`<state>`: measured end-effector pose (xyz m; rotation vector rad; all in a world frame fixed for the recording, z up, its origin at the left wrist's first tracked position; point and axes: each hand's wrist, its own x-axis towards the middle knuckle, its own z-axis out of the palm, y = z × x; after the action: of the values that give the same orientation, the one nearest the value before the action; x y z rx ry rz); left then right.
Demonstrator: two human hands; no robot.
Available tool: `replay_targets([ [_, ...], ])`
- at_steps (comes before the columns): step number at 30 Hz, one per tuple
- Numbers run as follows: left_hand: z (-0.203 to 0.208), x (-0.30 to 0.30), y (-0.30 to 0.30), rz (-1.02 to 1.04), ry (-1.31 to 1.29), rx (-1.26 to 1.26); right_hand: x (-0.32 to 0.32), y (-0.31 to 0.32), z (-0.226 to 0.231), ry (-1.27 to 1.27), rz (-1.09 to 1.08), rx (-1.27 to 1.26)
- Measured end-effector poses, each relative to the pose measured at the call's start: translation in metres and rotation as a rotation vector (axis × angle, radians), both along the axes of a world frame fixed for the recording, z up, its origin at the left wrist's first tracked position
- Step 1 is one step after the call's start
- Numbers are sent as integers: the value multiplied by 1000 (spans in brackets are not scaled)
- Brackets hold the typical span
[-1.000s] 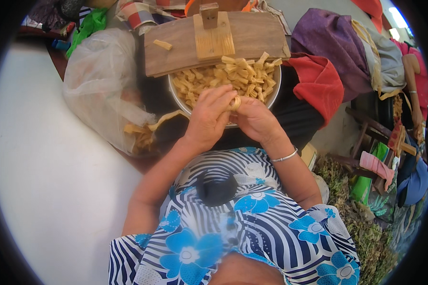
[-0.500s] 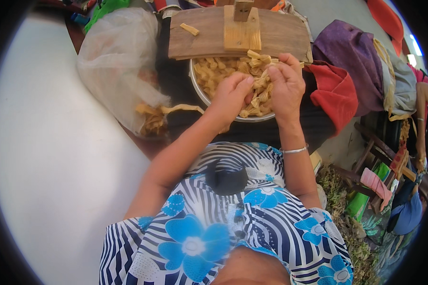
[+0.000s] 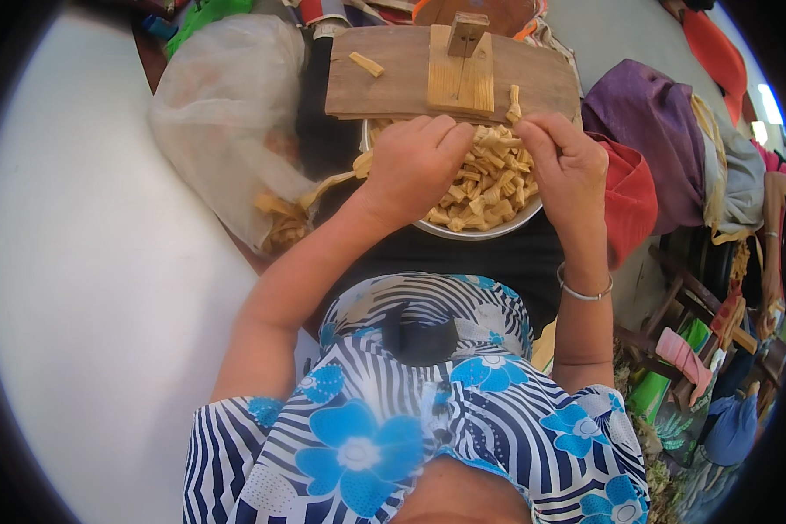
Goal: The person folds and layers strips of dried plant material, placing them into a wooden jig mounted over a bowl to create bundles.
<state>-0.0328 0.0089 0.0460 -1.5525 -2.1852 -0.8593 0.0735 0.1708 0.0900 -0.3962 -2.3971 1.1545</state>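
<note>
My left hand point(image 3: 415, 168) is closed around a long pale tan strip point(image 3: 330, 183), which trails left to a translucent plastic bag point(image 3: 223, 113). With thumb and fingers pinched together, my right hand point(image 3: 572, 170) grips the same material at its other side. Between the two hands the strip looks pulled taut, though fingers partly hide it. Below them a round metal bowl point(image 3: 485, 234) on my lap is heaped with short knotted tan pieces point(image 3: 493, 188). One upright short piece point(image 3: 514, 103) shows just above my right fingertips, against the board.
A wooden board point(image 3: 371, 98) with a lighter block point(image 3: 461, 74) fixed on it lies across the bowl's far side, a loose tan piece point(image 3: 367, 64) on top. Red cloth point(image 3: 629, 192) and a purple bundle point(image 3: 633, 109) are at right. Another person's arm point(image 3: 773, 227) appears far right.
My hands have moved apart, the right one going rightward and the strip stretching between them. The bowl and board now appear farther right and slightly lower in view.
</note>
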Motion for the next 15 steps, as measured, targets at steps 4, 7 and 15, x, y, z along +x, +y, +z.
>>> replay_targets([
  [4,-4,11,10,4,-26,100,4,-12,-30,-109,3,-118],
  [7,-16,19,10,42,-149,71,0,-14,-48,-29,-18,-118],
  [15,-16,26,5,-15,-142,76,6,-6,-61,-184,85,-703],
])
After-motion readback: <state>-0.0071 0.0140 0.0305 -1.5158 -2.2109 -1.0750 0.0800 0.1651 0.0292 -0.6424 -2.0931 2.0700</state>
